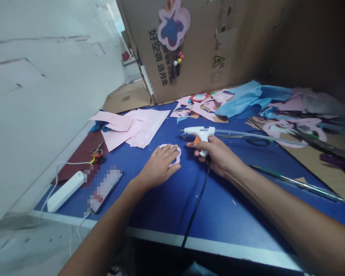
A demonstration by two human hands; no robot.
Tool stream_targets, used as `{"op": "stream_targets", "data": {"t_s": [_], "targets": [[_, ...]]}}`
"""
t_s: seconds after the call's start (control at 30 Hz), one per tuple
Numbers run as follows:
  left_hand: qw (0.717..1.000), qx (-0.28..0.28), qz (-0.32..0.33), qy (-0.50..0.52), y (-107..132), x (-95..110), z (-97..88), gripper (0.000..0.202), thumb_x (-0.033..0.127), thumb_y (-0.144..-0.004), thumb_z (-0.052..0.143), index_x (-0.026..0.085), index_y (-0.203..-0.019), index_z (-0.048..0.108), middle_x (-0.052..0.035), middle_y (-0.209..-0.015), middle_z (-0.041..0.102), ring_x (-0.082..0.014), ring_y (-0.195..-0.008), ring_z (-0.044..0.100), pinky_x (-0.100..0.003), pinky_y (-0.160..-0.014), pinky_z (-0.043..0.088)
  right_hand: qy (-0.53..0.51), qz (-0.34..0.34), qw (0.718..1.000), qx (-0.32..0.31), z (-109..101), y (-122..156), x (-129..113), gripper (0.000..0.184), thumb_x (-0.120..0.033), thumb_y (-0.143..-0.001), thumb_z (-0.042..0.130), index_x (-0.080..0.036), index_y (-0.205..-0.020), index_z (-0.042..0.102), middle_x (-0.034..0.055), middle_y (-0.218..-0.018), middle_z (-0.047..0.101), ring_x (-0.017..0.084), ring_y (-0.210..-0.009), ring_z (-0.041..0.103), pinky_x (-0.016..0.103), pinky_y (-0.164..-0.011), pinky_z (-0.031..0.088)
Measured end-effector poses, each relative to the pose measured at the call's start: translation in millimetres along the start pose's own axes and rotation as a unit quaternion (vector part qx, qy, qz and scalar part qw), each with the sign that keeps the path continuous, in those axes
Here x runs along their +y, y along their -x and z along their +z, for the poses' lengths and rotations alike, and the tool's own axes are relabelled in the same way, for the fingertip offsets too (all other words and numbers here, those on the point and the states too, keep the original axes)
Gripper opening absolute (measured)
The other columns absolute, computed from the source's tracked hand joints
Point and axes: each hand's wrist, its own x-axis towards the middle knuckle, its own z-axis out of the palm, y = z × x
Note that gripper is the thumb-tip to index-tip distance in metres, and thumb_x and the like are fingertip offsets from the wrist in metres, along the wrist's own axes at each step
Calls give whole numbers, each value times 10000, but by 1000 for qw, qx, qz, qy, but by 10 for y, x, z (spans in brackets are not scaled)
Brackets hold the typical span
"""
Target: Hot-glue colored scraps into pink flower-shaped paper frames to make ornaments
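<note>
My right hand (pixel 215 153) is closed round the handle of a white glue gun (pixel 200 132) with an orange trigger; its nozzle points left, just above the blue table (pixel 218 207). A clear glue stick juts from the gun's back toward the right. The gun's black cord (pixel 196 207) runs down over the table's front edge. My left hand (pixel 160 165) lies flat, fingers stretched out, pressing on a small pink foam cutout (pixel 176 152) left of the nozzle.
Pink paper sheets (pixel 132 128) lie at the back left, with pink and blue scraps (pixel 247 101) at the back right. Scissors (pixel 257 140) rest behind the gun. A white power bank (pixel 65 191) and a phone (pixel 105 188) sit front left. A cardboard box (pixel 204 42) stands behind.
</note>
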Motion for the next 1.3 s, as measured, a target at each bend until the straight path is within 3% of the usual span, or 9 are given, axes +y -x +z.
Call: {"op": "stream_targets", "data": {"t_s": [0.13,0.5,0.73,0.93,1.03,1.17,1.3], "targets": [[999,-5,-35,-2,-27,-24,-40,591,441,-1190,434,216,-1731,506,-101,-1873,393,-310,-1776,300,-623,-1452,212,-10,-5,1000,-7,1,-8,8,300,-120,-782,893,-217,-975,685,59,-901,800,133,-617,622,218,-417,365],[1000,-4,-20,-9,-138,31,26,554,423,-1193,424,199,-1670,593,-125,-1819,487,-303,-1747,374,-596,-1443,251,-8,-15,999,-30,-8,-11,15,333,-170,-775,915,-226,-1000,676,42,-892,786,137,-628,633,227,-437,375],[998,-13,-37,48,-157,-117,-16,565,442,-1185,405,241,-1687,569,-96,-1837,464,-303,-1761,340,-652,-1442,221,-5,-14,1000,-23,4,24,-31,314,-134,-782,883,-228,-998,676,45,-903,793,136,-627,630,222,-431,381],[986,79,-69,130,-49,-363,-103,597,476,-1168,419,226,-1688,573,-106,-1786,542,-292,-1698,467,-565,-1423,344,1,-11,1000,-16,16,75,-83,281,-114,-795,835,-217,-1000,673,60,-956,799,117,-621,612,195,-418,362],[979,93,-81,161,42,-450,-55,561,429,-1134,473,212,-1623,643,-111,-1735,605,-301,-1638,553,-555,-1401,398,1,-19,999,-28,1,84,-97,278,-95,-770,818,-212,-984,687,74,-997,816,110,-621,605,190,-423,379],[971,128,-66,192,65,-468,41,463,303,-1101,488,208,-1466,756,-111,-1692,651,-295,-1582,616,-555,-1381,440,4,-13,1000,-28,-13,93,-111,283,-108,-747,854,-210,-957,696,93,-1034,831,117,-632,609,194,-420,371],[963,168,-31,209,-57,-437,110,422,218,-1081,488,230,-1374,791,-89,-1675,669,-282,-1588,610,-573,-1379,443,21,-10,1000,-13,-4,130,-129,298,-114,-747,893,-207,-954,699,74,-1013,834,114,-648,615,188,-432,376]]}}
